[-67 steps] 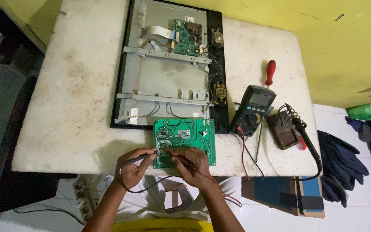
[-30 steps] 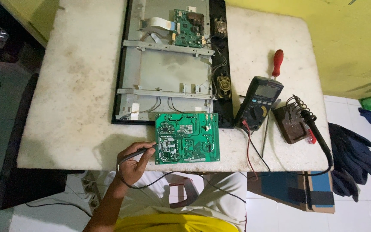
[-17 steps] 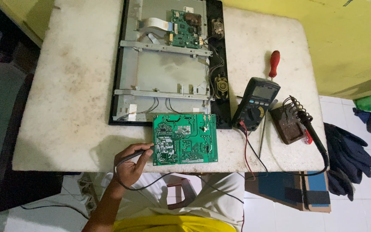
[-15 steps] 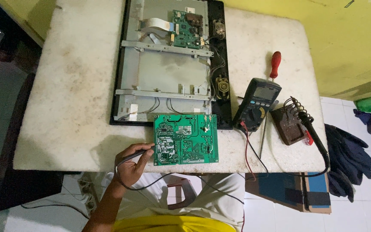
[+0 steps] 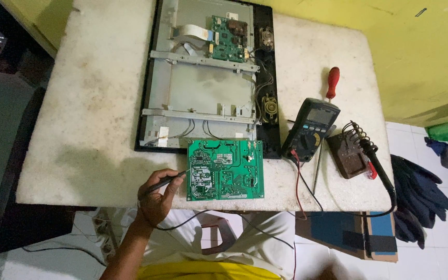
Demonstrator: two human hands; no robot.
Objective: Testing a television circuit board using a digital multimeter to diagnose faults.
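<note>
Holding: my left hand (image 5: 154, 199) is curled closed around a thin black probe (image 5: 166, 180), gripped like a pen.
Probe tip: I see it touching the left edge of the green circuit board (image 5: 225, 169).
Board: it lies flat at the near edge of the white worktop (image 5: 86, 103), just in front of the opened flat screen chassis (image 5: 203, 83).
Right hand: I cannot see it anywhere.
Meter: a dark multimeter (image 5: 311, 128) sits just right of the board, red and black leads trailing off the near edge.
Beside it: a red-handled screwdriver (image 5: 332, 83) and a soldering iron stand (image 5: 351, 153) further right.
</note>
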